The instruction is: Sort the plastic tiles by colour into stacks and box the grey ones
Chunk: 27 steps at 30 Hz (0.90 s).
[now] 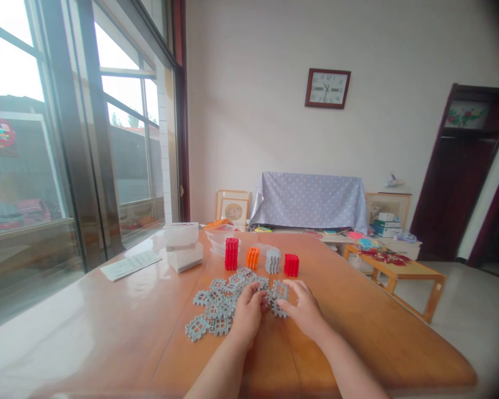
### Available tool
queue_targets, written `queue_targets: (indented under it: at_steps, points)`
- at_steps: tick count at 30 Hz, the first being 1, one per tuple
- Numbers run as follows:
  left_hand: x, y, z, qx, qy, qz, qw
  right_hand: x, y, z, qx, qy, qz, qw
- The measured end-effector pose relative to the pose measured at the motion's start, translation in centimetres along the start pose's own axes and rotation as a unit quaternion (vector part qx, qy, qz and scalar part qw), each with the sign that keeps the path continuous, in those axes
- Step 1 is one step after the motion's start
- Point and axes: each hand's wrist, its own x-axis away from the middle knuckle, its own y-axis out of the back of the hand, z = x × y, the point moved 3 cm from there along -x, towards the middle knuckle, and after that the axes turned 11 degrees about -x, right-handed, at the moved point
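Observation:
Many flat grey interlocking pieces (220, 306) lie in a loose pile on the wooden table. My left hand (249, 310) is at the pile's right side, its fingers curled together; what they hold, if anything, is hidden. My right hand (303, 307) has thumb and fingers around the right edge of an upright grey piece (280, 290), just right of the pile. Behind the hands stand a tall red stack (232, 254), an orange stack (253, 258), a grey stack (273, 261) and a short red stack (291, 265).
White boxes (185, 257) and a printed sheet (131, 265) lie on the table's left side. Clear plastic containers (220, 239) stand behind the tall red stack. A low wooden table (419, 270) is to the right, beyond the edge.

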Motion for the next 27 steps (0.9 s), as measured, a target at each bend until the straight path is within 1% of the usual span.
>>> queue_targets:
  at_steps: [3, 6, 9, 13, 19, 24, 27]
  points:
    - [-0.4, 0.2, 0.8, -0.011, 0.022, -0.021, 0.999, -0.1, 0.7, -1.7, -0.008, -0.032, 0.035, 0.999]
    - [-0.9, 0.6, 1.6, -0.051, 0.015, -0.036, 0.998, 0.2, 0.8, -2.2, -0.006, -0.041, 0.059, 0.997]
    - [-1.2, 0.8, 2.0, -0.084, 0.000, -0.045, 0.995, 0.5, 0.7, -1.7, 0.008, -0.052, 0.082, 0.995]
    - [-1.1, 0.9, 1.8, -0.082, -0.010, -0.043, 0.996, 0.8, 0.6, -0.6, 0.053, -0.054, 0.127, 0.989]
    - [-1.0, 1.0, 1.4, -0.053, -0.027, -0.063, 0.996, 0.7, 0.7, -0.2, 0.070, -0.078, 0.134, 0.985]
    - [-1.4, 1.3, 1.5, -0.044, -0.043, -0.088, 0.994, 0.2, 0.6, 0.4, 0.082, -0.042, 0.151, 0.984]
    - [-1.7, 1.7, 1.7, -0.046, -0.052, -0.105, 0.992, -0.1, 0.7, 0.4, 0.093, -0.033, 0.155, 0.983]
